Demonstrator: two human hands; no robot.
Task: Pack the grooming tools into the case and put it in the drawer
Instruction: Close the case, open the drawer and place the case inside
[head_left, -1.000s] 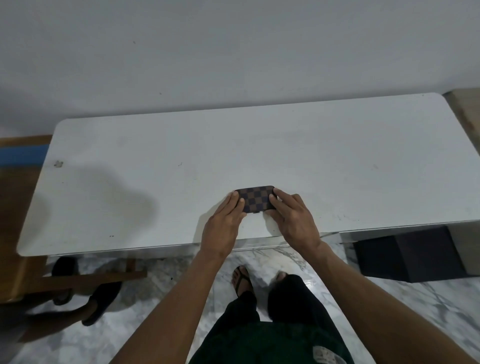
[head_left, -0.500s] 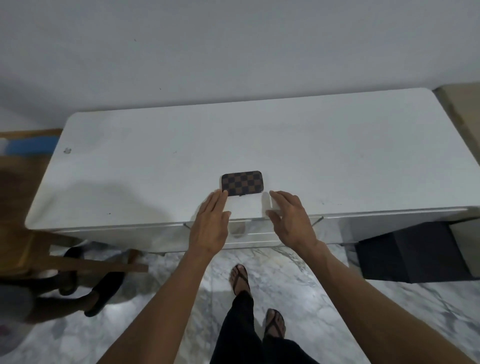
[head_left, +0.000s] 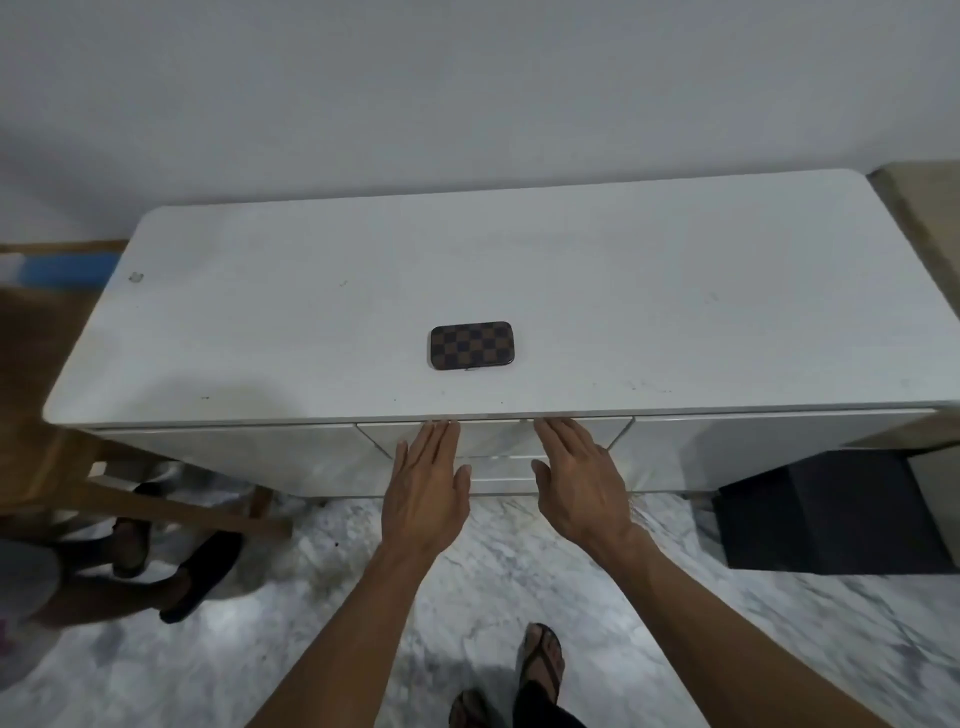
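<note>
Both my hands have come off the case and dropped down to the drawer (head_left: 496, 441) front under the edge of the white table (head_left: 675, 312). My left hand (head_left: 426, 491) and right hand (head_left: 582, 488) are flat with fingers straight and close together, holding nothing, fingertips up by the table edge. My case (head_left: 471, 345) lies shut on the table, just behind my hands.

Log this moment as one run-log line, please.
case: closed, alone on cabinet top | left hand: open, at drawer front | right hand: open, same | drawer: shut
</note>
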